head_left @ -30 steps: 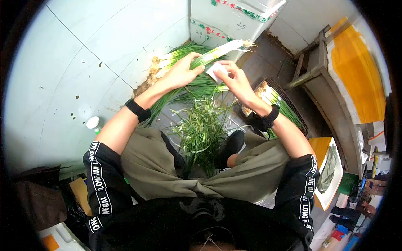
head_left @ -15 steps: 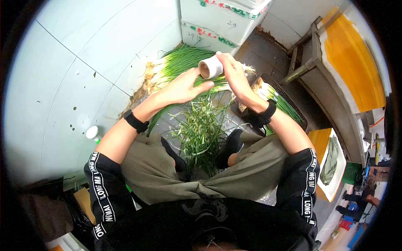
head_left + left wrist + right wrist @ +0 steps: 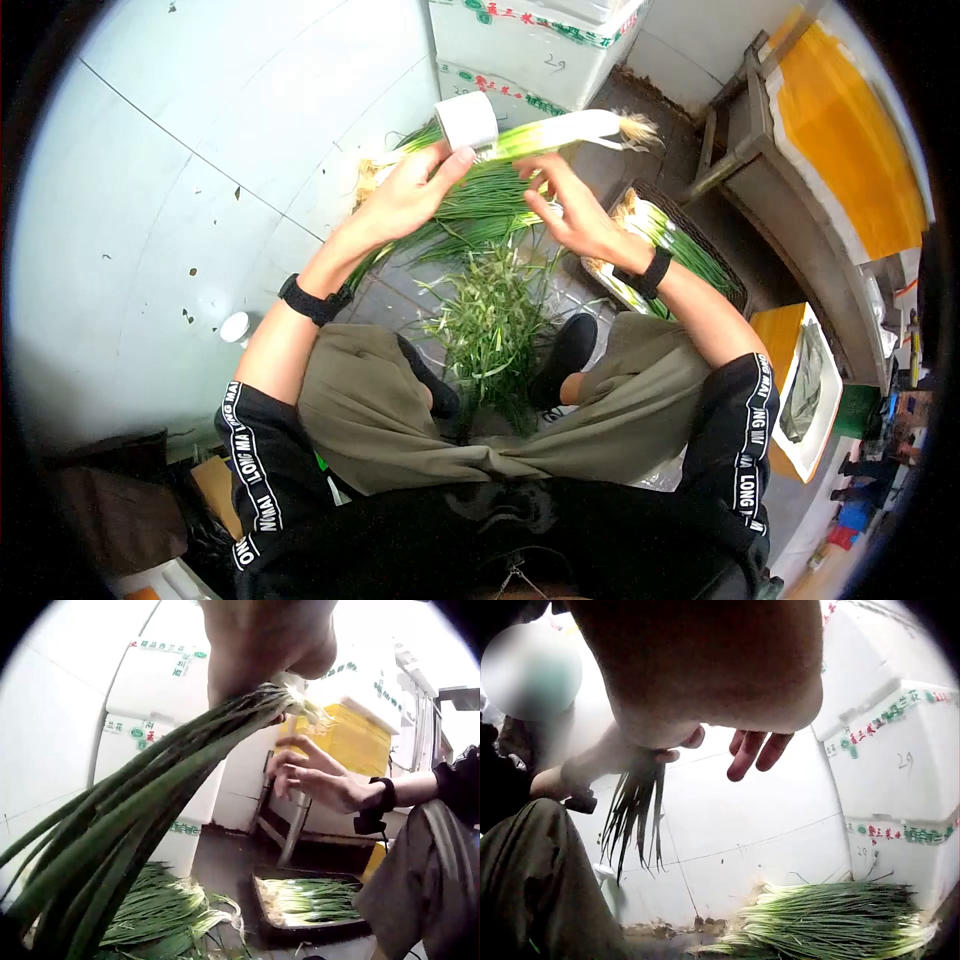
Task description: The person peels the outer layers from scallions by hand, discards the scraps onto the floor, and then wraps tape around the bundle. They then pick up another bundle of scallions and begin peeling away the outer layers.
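In the head view my left hand (image 3: 403, 198) grips a bunch of scallions (image 3: 560, 133), white ends and roots pointing right. A white roll of tape (image 3: 467, 120) sits at the left fingertips, overlapping the bunch. The bunch's long green leaves (image 3: 142, 787) trail down to the lower left in the left wrist view. My right hand (image 3: 578, 212) is just below and right of the bunch, with its fingers apart and holding nothing. Loose trimmed leaves (image 3: 487, 320) lie heaped on the floor between my feet.
More scallions (image 3: 832, 919) are piled on the floor by the wall. A dark basket (image 3: 735, 290) of scallions stands to the right. White foam boxes (image 3: 530, 55) are stacked ahead, and a metal-legged table (image 3: 745, 160) is at the right.
The roll was in my right hand, and passed round the bunch with its core showing; now it is at my left fingers. My right hand has let go and drawn back slightly.
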Motion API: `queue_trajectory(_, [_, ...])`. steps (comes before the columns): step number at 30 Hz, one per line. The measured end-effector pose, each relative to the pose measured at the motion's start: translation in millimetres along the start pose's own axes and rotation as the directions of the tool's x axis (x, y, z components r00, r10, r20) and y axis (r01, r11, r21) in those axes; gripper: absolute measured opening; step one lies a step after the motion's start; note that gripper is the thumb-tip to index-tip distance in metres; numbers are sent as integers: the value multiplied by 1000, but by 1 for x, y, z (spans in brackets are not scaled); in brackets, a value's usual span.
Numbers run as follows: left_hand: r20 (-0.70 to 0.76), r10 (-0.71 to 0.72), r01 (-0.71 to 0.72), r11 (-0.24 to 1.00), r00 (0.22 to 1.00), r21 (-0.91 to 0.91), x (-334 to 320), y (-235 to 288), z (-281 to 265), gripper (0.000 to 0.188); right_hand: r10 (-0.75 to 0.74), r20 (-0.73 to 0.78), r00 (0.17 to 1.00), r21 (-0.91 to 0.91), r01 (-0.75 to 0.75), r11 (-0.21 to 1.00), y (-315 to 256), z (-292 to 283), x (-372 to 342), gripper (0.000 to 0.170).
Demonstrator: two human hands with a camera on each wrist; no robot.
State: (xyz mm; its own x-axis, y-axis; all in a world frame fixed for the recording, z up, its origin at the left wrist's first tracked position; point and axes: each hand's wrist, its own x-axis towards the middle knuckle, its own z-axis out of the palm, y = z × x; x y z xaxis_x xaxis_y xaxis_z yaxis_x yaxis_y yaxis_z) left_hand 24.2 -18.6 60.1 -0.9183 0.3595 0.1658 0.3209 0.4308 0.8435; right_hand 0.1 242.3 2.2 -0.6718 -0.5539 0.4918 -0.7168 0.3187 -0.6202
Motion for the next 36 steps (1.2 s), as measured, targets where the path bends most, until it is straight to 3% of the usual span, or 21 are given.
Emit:
queue_trajectory(1, [103,-27,34,997,994,-69,-1,-5,2,56,115,18,993,-43,-114,993,4,0,0,36])
queue_trajectory(2, [203,-45,74,988,978,-135,-1,-8,4,57,-32,-52,998,-62,28,998,7,-1,1,42])
queue_trajectory(3, [202,-45,73,988,978,-136,-2,-9,6,57,-177,-115,977,-90,167,982,-5,-4,10,48])
queue_trajectory(4, [295,-34,97,974,955,-203,-2,-10,10,58,-116,-43,992,162,122,979,-1,-2,9,57])
queue_trajectory(5, [386,-15,127,956,922,-266,-1,-11,15,59,-199,-79,977,79,206,975,-5,-1,13,59])
queue_trajectory(7, [422,-11,133,956,907,-261,0,-14,19,62,-213,-5,977,1,213,977,-10,4,14,50])
queue_trajectory(10, [489,-62,211,943,870,-256,-1,-8,19,60,-209,-31,977,9,209,978,-13,12,13,41])
queue_trajectory(12, [458,-35,69,996,888,-57,-4,-2,16,43,-124,-27,992,34,125,992,-13,11,13,33])
queue_trajectory(15, [444,64,-27,996,894,-89,0,-9,15,53,-164,-87,983,-74,158,985,-7,13,12,29])
queue_trajectory(20, [339,70,-1,980,938,-199,-1,-32,23,59,-176,-87,981,-156,161,975,-6,20,9,28])
queue_trajectory(22, [252,-62,111,976,966,-186,0,-19,19,58,-29,-209,978,-60,17,998,6,32,13,40])
queue_trajectory(23, [249,-62,112,976,967,-189,0,-18,20,58,-30,-204,978,-61,18,998,10,32,9,40])
queue_trajectory(25, [236,40,7,981,971,-195,2,-15,20,52,136,-91,987,133,-123,983,3,31,3,53])
queue_trajectory(26, [215,64,-20,979,975,-202,3,-16,22,54,99,-73,992,148,-88,985,0,34,3,62])
queue_trajectory(27, [211,64,-21,980,975,-200,3,-17,21,54,96,-71,993,149,-84,985,-3,34,2,62])
queue_trajectory(29, [175,47,-38,998,983,-52,5,-19,19,53,243,14,970,274,-238,932,-6,35,2,61])
queue_trajectory(30, [129,45,-47,999,991,13,7,-20,17,50,10,21,1000,-63,-8,998,-3,35,5,55])
queue_trajectory(31, [128,45,-46,999,991,12,9,-27,17,50,125,64,990,-62,-121,991,-5,36,-4,50])
queue_trajectory(33, [-121,49,-33,991,991,132,10,-38,16,50,142,68,988,169,-151,974,-8,39,-2,47])
queue_trajectory(35, [-104,-37,44,997,994,68,9,-39,10,51,173,98,980,205,-190,960,-17,36,1,46])
queue_trajectory(36, [-87,-65,76,988,994,136,7,-35,8,53,206,126,970,238,-231,943,-22,34,3,45])
